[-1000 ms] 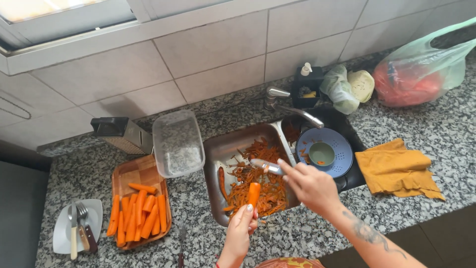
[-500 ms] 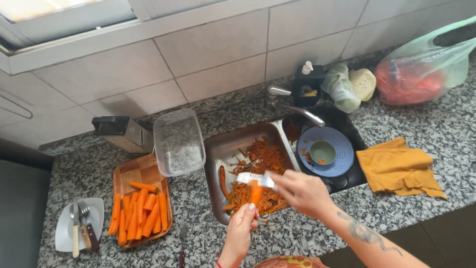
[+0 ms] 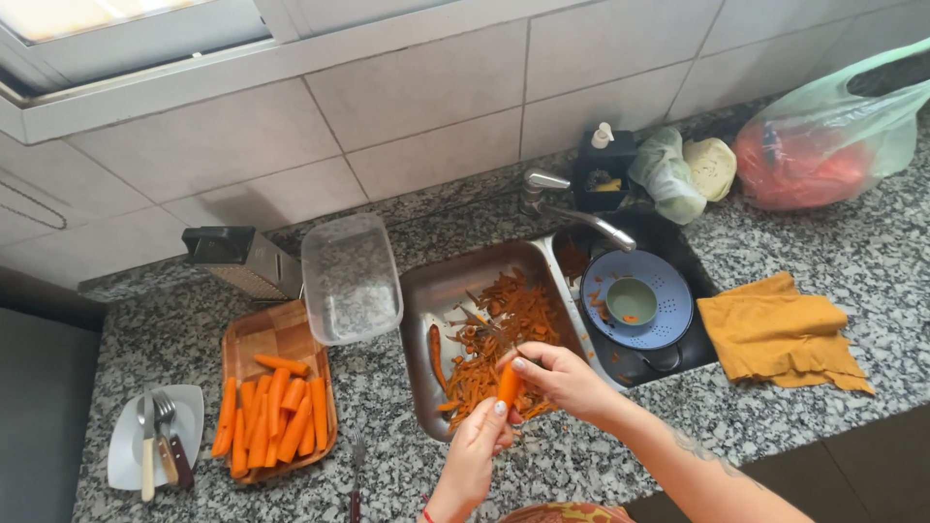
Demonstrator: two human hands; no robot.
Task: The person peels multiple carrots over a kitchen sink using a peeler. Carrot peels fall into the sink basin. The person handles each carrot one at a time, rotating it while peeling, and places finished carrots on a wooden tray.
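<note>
Lower left: white plate [image 3: 124, 455] with cutlery; wooden tray [image 3: 281, 334] of peeled carrots [image 3: 271, 418]. Lower centre: left hand [image 3: 475, 455], grip clenched on a carrot [image 3: 509, 384] over the peel-filled sink [image 3: 436, 291]. Right hand [image 3: 567, 380], grip closed, contents unclear. Right: yellow cloth [image 3: 780, 334] on tabletop [image 3: 872, 261].

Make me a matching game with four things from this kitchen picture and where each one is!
Things:
1. peeled carrots
2. carrot peels
3. blue colander
4. yellow cloth

Places:
A. on the counter right of the sink
B. on the wooden tray
C. in the metal pan
D. in the sink under the tap

Pairs: 1-B, 2-C, 3-D, 4-A
</note>
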